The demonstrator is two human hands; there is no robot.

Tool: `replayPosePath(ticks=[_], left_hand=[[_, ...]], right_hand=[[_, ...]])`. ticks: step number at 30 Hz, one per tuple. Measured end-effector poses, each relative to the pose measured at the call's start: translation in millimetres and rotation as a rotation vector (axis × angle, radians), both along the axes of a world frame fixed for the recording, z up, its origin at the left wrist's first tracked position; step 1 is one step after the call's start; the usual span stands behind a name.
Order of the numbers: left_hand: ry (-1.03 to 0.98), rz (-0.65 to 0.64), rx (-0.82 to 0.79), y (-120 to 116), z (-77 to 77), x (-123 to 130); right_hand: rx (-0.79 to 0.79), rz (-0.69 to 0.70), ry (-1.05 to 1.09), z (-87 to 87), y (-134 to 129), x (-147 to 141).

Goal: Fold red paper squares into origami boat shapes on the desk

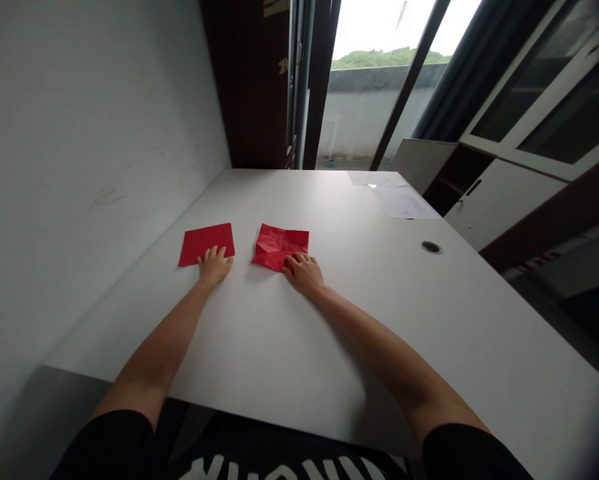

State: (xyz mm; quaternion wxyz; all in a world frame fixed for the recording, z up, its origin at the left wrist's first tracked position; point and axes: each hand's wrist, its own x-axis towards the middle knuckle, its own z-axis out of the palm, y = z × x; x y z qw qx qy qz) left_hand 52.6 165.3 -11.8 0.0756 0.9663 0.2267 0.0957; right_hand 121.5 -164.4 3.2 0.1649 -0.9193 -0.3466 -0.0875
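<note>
Two squares of red paper lie side by side on the white table (329, 333). The left one, a flat red paper square (206, 242), has my left hand (214, 265) resting on its near edge, fingertips on the paper. The right one, a creased and crumpled red paper sheet (278, 246), shows many fold lines. My right hand (304, 273) lies on its near right corner, fingers pressing down. Neither hand grips anything, and the papers lie apart from each other.
The table's left side meets a white wall (104, 200). Loose white paper sheets (396, 197) lie at the far right of the table, and a round cable grommet (431, 247) sits in its surface. A window and white cabinet stand beyond.
</note>
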Motion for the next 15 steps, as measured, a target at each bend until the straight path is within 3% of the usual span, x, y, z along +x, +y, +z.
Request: replayPosePath(ticks=[2,7,11,15], left_hand=[[-0.019,-0.036,0.034,-17.2,-0.7,-0.4],[0.021,-0.317,0.039,-62.4,3.0,-4.3],[-0.018,-0.355,-0.032,-95.4,11.7,-3.9],[-0.06,-0.434,-0.132,-104.8,20.0,-12.1]], right_hand=[[0.011,0.001,0.018,0.1,8.2,5.4],[0.087,0.104,0.064,-3.6,17.2,14.5],[0.167,0.187,0.084,-8.3,19.6,15.5],[0.231,0.209,0.134,-9.9,25.1,17.2]])
